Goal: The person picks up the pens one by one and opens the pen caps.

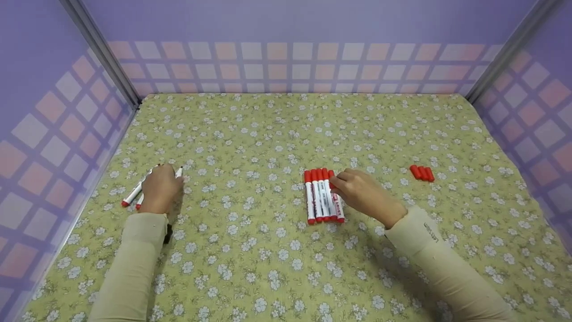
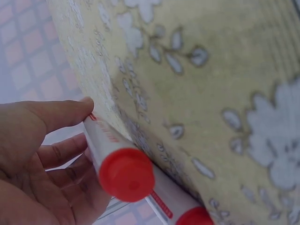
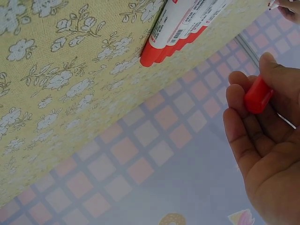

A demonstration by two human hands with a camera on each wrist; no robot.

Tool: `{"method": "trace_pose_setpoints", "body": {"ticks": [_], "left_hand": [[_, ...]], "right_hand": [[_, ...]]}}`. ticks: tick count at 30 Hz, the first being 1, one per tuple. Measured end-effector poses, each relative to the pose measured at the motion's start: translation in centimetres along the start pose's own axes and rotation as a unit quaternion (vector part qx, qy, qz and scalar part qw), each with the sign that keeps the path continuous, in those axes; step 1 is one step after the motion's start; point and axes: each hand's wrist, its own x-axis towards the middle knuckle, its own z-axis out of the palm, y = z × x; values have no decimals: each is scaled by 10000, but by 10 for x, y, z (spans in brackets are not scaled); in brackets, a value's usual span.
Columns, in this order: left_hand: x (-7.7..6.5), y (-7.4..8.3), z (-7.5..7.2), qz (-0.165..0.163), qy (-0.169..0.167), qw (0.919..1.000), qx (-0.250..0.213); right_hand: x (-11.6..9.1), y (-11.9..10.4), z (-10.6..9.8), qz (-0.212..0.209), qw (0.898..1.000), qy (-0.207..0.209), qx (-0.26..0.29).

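Observation:
In the head view my left hand (image 1: 161,188) is over the left of the cloth, pinching an uncapped white marker (image 1: 179,172) between thumb and fingers. The left wrist view shows that marker's red end (image 2: 126,176) close up, and a second white marker (image 2: 168,199) lies on the cloth below it. My right hand (image 1: 364,192) pinches a small red cap (image 3: 258,95) between thumb and fingertips. Directly beside it, several white markers (image 1: 321,194) lie side by side in a row. Most show red caps at their far ends; my fingers hide the rightmost marker's far end.
A small group of loose red caps (image 1: 422,173) lies at the right on the flowered cloth (image 1: 268,134). Purple walls with pink and white squares (image 1: 277,51) stand at the back and both sides of the table.

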Motion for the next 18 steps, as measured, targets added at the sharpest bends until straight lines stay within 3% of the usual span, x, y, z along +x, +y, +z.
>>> {"method": "trace_pose_setpoints", "body": {"ticks": [10,18], "left_hand": [[-1,-7,0,61,67,9999,137],[-1,-8,-2,-82,-44,9997,232]], "right_hand": [[0,-1,-1,65,9999,-101,-94],[0,-2,-1,73,9998,-148,-103]]}}
